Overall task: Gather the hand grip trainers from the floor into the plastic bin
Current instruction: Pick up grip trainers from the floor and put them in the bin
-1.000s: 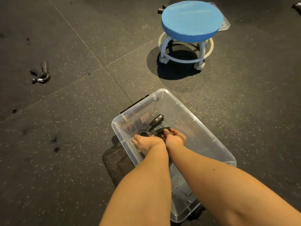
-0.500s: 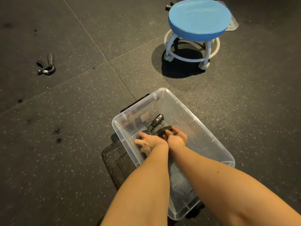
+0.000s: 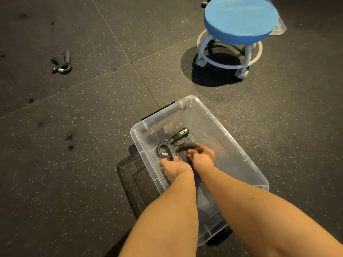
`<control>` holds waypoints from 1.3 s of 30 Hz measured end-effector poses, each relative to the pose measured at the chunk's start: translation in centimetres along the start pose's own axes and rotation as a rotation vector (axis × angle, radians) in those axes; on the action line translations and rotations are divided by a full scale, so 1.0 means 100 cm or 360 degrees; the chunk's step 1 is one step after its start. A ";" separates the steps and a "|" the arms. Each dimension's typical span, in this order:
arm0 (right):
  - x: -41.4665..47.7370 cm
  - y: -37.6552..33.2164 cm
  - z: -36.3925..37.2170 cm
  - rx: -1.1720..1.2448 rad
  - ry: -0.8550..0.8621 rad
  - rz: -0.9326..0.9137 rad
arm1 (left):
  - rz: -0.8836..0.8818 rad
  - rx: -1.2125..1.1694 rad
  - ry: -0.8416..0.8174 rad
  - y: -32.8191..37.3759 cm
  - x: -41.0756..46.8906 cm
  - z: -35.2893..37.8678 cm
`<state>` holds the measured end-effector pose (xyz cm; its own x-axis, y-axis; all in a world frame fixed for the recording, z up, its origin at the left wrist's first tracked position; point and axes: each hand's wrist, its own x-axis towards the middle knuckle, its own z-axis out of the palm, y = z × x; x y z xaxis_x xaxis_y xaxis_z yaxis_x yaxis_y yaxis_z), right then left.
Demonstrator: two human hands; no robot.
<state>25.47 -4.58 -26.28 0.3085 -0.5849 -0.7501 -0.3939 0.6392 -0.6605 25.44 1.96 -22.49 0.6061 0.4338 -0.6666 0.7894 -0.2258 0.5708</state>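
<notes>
Hand grip trainer (image 3: 62, 62), far left: it lies on the dark speckled rubber floor (image 3: 83, 164), well apart from the bin, with the metal spring end nearest me and the handles pointing away.

A dark flat panel (image 3: 130, 175) lies on the floor against the bin's left side and partly under it.

The clear plastic bin (image 3: 228, 145) sits at centre. A second hand grip trainer (image 3: 171, 144), black, is inside its far half, low near the bottom. The looped head and spring are to the left and both handles run to the right.

My left hand (image 3: 176, 168) is inside the bin with its back to the camera. The fingers are bent down against the trainer just beside the spring. I cannot tell whether they pinch it or only touch it.

My right hand (image 3: 203, 156) is touching the left hand, its fingers curled round the end of the nearer handle.

A blue-topped rolling stool (image 3: 241, 17) with a white frame stands beyond the bin at upper right, apart from it.
</notes>
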 end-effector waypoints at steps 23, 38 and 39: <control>-0.009 -0.014 -0.011 0.0198 -0.0171 0.0203 | -0.0171 0.0024 -0.0063 0.015 0.011 -0.001; -0.008 -0.019 -0.006 0.0067 -0.0028 0.0303 | -0.0217 0.0071 -0.0186 0.018 0.011 -0.004; -0.009 -0.021 -0.006 0.0012 -0.0055 0.0292 | -0.0223 0.0083 -0.0296 0.021 0.006 -0.007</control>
<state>25.48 -5.64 -24.20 0.2618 -0.4407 -0.8586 -0.4399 0.7374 -0.5126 27.42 2.41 -21.36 0.4941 0.2969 -0.8171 0.8680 -0.2218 0.4443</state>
